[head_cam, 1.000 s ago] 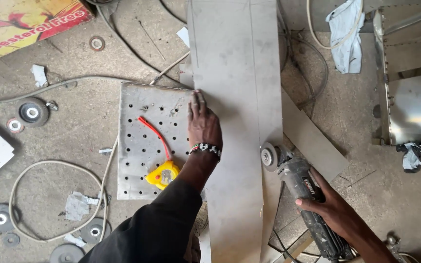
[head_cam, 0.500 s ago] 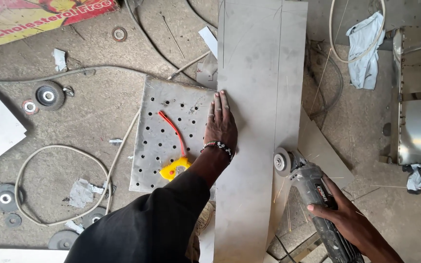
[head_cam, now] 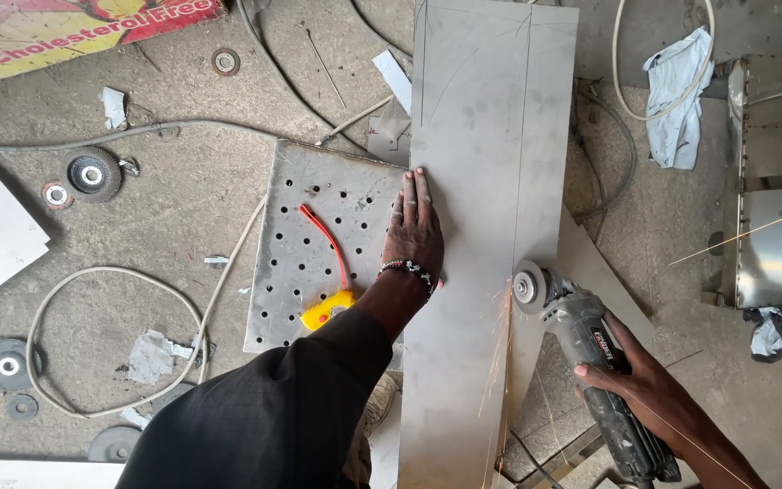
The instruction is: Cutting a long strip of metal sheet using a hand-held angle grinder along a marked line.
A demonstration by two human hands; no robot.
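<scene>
Two hands are engaged. My left hand [head_cam: 415, 234] lies flat, fingers together and extended, pressing on the long metal sheet [head_cam: 481, 181] near its left edge; it grips nothing. My right hand [head_cam: 649, 389] is wrapped around the body of the angle grinder [head_cam: 590, 362], whose disc [head_cam: 527, 288] meets the sheet along a scribed line running lengthwise near the right edge. Sparks fall toward me from the contact point. The sheet rests on the floor, overlapping a perforated plate [head_cam: 305, 244] that carries a yellow-handled tool with a red cord [head_cam: 326, 310].

Judgement on the cut: the disc should track the scribed line steadily, and the holding hand should stay well apart from the disc path, as it now is. Firm downward pressure would limit chatter in thin sheet. The power cable trailing behind deserves watching.

Containers: a sheet-metal box form [head_cam: 776, 181] stands at the right; its contents cannot be made out. Spare discs [head_cam: 92, 174] lie loose on the floor, not boxed.
</scene>
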